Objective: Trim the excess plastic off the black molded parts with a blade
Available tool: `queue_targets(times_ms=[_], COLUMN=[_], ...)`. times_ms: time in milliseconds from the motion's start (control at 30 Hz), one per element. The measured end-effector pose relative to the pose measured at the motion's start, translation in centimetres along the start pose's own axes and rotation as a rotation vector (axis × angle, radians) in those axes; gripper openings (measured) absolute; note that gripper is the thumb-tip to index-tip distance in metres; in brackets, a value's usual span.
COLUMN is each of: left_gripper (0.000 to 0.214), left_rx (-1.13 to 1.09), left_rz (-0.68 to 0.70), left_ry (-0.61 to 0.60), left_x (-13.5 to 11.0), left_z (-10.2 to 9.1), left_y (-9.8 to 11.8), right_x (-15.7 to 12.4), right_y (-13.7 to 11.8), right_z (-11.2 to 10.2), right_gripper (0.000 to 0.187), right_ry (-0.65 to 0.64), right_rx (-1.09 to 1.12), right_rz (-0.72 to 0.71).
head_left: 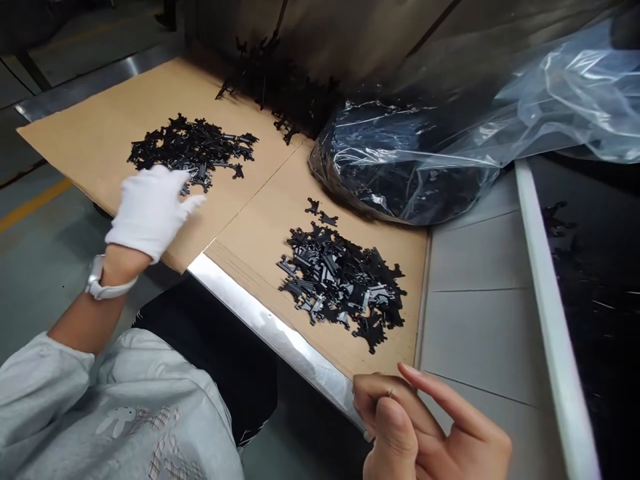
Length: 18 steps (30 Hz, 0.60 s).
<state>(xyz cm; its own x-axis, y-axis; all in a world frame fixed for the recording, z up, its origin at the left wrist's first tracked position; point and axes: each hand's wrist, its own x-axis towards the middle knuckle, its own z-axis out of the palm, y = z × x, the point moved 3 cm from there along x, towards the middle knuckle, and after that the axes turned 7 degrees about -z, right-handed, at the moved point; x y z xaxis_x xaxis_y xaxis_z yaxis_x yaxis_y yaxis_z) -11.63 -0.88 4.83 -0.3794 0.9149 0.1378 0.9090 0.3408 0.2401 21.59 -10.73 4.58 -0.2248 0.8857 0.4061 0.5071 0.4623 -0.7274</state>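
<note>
My left hand [147,210], in a white glove, reaches over the near edge of a heap of small black plastic parts [193,143] on the left cardboard. Its thumb is spread from the fingers, and I see nothing held; the fingertips by the heap are partly hidden. Bare, my right hand [430,427] is at the lower right, below a second heap of black parts [345,277]. Thumb and curled finger press together there, with another finger stretched out. A tiny thin tip shows at the pinch, too small to name.
Cardboard sheets [260,207] cover a metal-edged table [270,320]. A clear plastic bag [400,160] of dark parts lies at the back, beside more black parts [285,93] in shadow. Right of the cardboard runs a pale raised edge [550,300] of a dark bin.
</note>
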Motion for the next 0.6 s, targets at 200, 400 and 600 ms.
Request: queue_targets(times_ms=[200,400,600], left_gripper=[0.035,0.016,0.015], left_rx=[0.044,-0.21,-0.686], left_rz=[-0.156,0.052,0.59], left_ry=[-0.078,-0.047,-0.479], left_x=[2.0,0.3,-6.6], left_z=[1.5,0.2,-1.6], left_y=[-4.8,-1.3,6.2], right_x=[0.9,0.8,2.9], right_y=[-0.7,-0.7,-2.3], right_z=[2.8,3.4,5.4], right_gripper=[0.023,0.02,0.013], right_ry=[0.028,0.031,0.01], right_rx=[0.11,0.151,0.227], right_rz=[-0.044,0.084,0.096])
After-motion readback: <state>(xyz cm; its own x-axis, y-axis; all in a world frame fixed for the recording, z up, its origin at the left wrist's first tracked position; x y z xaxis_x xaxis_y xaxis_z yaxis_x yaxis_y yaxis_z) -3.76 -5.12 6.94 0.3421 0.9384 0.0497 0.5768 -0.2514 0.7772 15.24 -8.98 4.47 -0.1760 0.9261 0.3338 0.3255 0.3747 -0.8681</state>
